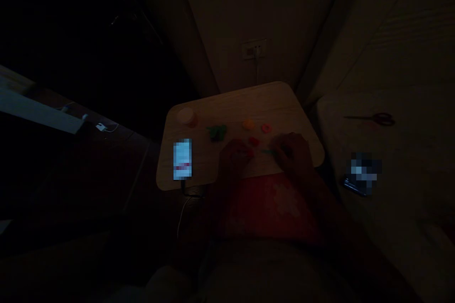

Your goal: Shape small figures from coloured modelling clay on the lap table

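Observation:
The room is very dark, so details are faint. My left hand [235,155] is closed at the near edge of the small wooden table, its fingertips on a small pinkish-red piece [250,152]. To its right, my right hand [293,151] has its fingers pinched at one end of a thin green piece [267,151]. Just beyond the hands lie a red lump [253,141], a pink ring-shaped piece [266,128] and an orange-yellow piece [248,124]. A dark green clump [217,132] sits left of these. I cannot tell what the pieces are made of.
On the table [227,99], a lidded jar [186,117] stands at the far left, with a lit phone [182,159] and its cable nearer me. Scissors [380,119] and a dark device [359,182] lie on the pale surface to the right. A wall socket [254,49] holds a plug.

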`<action>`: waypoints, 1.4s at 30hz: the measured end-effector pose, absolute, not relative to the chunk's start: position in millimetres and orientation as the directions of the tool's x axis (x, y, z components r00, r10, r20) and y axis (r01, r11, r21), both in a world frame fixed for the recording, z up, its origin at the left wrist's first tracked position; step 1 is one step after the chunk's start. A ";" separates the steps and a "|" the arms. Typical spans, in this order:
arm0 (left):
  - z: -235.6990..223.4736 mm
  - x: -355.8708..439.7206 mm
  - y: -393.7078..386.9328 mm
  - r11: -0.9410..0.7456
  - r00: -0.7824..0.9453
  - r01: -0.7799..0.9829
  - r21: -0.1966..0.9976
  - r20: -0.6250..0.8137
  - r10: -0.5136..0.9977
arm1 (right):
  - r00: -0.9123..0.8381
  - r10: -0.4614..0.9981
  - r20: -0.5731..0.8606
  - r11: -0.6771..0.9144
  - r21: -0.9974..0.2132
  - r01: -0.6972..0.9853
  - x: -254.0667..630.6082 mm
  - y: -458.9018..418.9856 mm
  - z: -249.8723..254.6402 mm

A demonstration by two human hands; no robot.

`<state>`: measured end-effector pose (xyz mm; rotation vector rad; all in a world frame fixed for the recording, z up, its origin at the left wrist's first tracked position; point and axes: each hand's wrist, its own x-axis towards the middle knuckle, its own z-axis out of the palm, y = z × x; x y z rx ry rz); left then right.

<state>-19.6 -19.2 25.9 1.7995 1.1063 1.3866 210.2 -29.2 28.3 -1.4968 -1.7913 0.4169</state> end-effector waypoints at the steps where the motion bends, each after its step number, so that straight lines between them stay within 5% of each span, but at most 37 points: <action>1: 26.6 -20.9 -20.2 -0.499 0.119 0.262 0.826 0.486 0.866 | -0.019 0.948 0.317 0.261 -0.743 0.616 207.9 -31.1 31.0; 4: 28.0 -19.6 -23.8 -0.569 0.202 0.294 0.768 0.532 0.823 | -0.068 0.987 0.147 0.161 -0.930 0.329 196.6 -36.7 39.0; 9: 30.1 -10.6 -26.8 -0.597 0.321 0.370 0.712 0.504 0.801 | -0.225 0.974 0.007 0.036 -0.992 0.123 181.8 -38.4 43.8; 13: 35.7 -10.6 -19.1 -0.534 0.353 0.523 0.665 0.401 0.845 | -0.119 0.992 -0.028 -0.019 -0.997 0.072 188.5 -33.9 41.4; 17: 39.8 -11.9 1.4 -0.503 0.380 0.724 0.472 0.335 0.862 | 0.033 0.998 -0.055 -0.057 -0.997 0.048 199.1 -28.6 38.1; 22: 38.9 -8.3 21.2 -0.530 0.455 0.757 0.382 0.273 0.848 | 0.060 0.997 -0.056 -0.059 -0.997 0.057 200.9 -23.3 34.5; 25: 39.4 -7.6 23.0 -0.524 0.430 0.723 0.451 0.300 0.851 | 0.065 0.997 -0.030 -0.034 -0.997 0.067 199.5 -21.6 32.8; 29: 40.2 -7.4 18.2 -0.510 0.415 0.495 0.704 0.324 0.850 | 0.063 0.994 -0.092 -0.093 -0.996 0.011 197.8 -22.4 30.3; 33: 36.9 -5.0 12.1 -0.291 0.362 0.229 0.929 0.197 0.911 | 0.043 0.991 -0.127 -0.122 -0.988 -0.100 195.2 -24.9 31.2; 42: 35.5 1.5 4.0 -0.038 0.370 -0.041 0.998 0.050 0.928 | 0.036 0.990 -0.138 -0.130 -0.975 -0.180 190.5 -25.8 36.0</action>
